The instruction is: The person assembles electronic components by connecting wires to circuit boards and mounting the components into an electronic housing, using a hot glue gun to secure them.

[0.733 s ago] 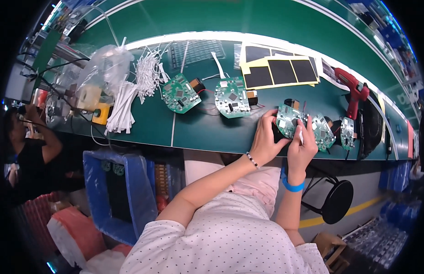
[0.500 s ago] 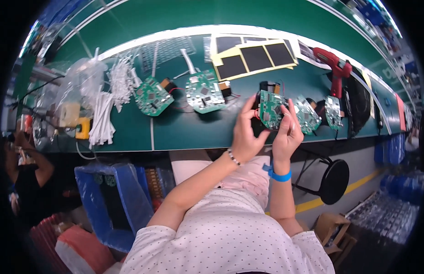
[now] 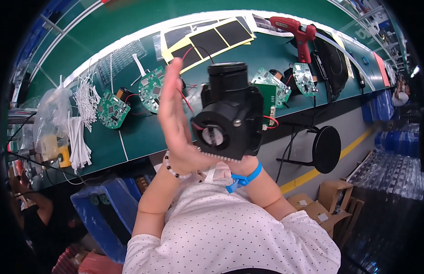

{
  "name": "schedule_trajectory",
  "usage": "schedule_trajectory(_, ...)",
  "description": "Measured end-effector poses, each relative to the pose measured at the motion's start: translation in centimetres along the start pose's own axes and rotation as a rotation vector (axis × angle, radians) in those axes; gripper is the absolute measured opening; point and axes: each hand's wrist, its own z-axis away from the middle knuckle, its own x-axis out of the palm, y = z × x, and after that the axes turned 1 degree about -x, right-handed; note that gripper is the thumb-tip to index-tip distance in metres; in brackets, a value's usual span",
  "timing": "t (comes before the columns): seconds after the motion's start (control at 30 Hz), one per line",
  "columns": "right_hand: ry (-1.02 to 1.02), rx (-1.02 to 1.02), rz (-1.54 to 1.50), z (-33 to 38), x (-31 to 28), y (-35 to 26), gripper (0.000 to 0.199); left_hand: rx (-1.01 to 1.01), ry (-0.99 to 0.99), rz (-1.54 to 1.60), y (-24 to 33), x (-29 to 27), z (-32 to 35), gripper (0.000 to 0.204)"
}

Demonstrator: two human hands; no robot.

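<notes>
Now the black fan unit (image 3: 228, 114) is raised off the bench (image 3: 129, 137), where the hands earlier worked a board near its right edge. The left hand (image 3: 177, 123) lies flat and open against the unit; the right hand's grip, hidden behind it, cannot be told.

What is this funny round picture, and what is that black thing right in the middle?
The picture comes from a small camera worn on a person's head, looking down at their own hands. Its lens bends straight lines, so the long green workbench looks curved. No robot here, just two bare hands. They lift a black fan unit with red wires close to the camera. The left hand is flat against its side. The right hand is hidden behind it; only the wrist with a blue wristband shows. On the bench lie round green circuit boards, bundles of white cable ties, black pads on yellow sheets and a red glue gun. A black stool stands beside it.
</notes>
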Motion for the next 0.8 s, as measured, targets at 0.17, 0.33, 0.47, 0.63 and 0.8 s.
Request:
schedule_trajectory(0.17,0.078,-0.011,-0.378,1.0,1.8,0.3,0.044,-0.097,-0.047,0.271,-1.1,-0.8,1.1,0.087)
schedule_trajectory(0.33,0.418,0.347,-0.714,0.2,1.7,0.5,0.028,-0.006,-0.041,0.204,-1.3,-2.2,0.9,0.073)
schedule_trajectory(0.47,0.264,0.004,-0.326,-1.1,1.8,-1.9,0.009,-0.344,0.088,0.151,-0.1,-3.0,2.7,0.037)
schedule_trajectory(0.63,0.238,0.056,0.066,-0.8,-2.0,-1.9,0.017,-0.072,0.124,0.114,0.8,-5.7,4.1,0.019)
schedule_trajectory(0.8,-0.032,-0.130,0.378,-0.6,-2.2,-4.4,0.015,0.043,-0.094,-0.160,1.2,-8.2,4.8,0.049)
